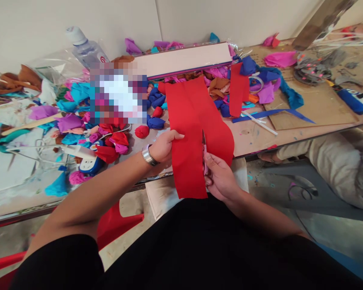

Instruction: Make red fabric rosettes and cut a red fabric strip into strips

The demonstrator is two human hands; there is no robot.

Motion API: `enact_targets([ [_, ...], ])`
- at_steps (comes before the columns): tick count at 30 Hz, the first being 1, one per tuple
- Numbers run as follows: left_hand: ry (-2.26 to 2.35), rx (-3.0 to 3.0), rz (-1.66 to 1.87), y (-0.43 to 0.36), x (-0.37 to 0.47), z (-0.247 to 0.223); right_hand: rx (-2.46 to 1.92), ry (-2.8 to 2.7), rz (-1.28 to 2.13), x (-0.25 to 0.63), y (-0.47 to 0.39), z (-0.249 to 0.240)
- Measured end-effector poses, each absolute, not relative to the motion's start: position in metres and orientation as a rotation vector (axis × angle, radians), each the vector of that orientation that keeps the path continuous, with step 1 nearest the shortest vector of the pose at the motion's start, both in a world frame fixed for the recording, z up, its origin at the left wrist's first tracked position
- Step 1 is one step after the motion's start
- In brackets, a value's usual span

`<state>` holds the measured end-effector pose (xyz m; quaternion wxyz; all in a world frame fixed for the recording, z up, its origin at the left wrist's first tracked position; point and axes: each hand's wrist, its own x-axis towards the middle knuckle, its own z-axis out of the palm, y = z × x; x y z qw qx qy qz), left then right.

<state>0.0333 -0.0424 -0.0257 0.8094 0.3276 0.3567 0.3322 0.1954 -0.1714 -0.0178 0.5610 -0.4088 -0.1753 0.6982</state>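
A wide sheet of red crepe paper or cloth [187, 121] hangs over the front edge of the table in front of me. At its left edge, my left hand [167, 146] grips it, thumb on top and the other fingers hidden beneath. My right hand [220, 173] is closed around the pink handles of a pair of scissors [203, 139]. The dark blades point away from me and sit in a slit that runs up the red sheet. To the right of this slit the sheet bulges out in a loose curve.
Crumpled colourful pieces [79, 121] cover the table's left side and back. Behind them stand a water bottle [87, 50] and a long pale board [184, 58]. A glue gun [87, 157] lies at left. Cardboard [308, 112] covers the right side. Another person's leg [326, 157] shows below it.
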Motion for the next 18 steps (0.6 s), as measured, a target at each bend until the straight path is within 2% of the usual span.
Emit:
enact_targets([
  [18,0.822,0.718,0.706,-0.0449,0.0359,-0.0230,-1.017,-0.404,1.617,0.1946,-0.1700,-0.0160],
])
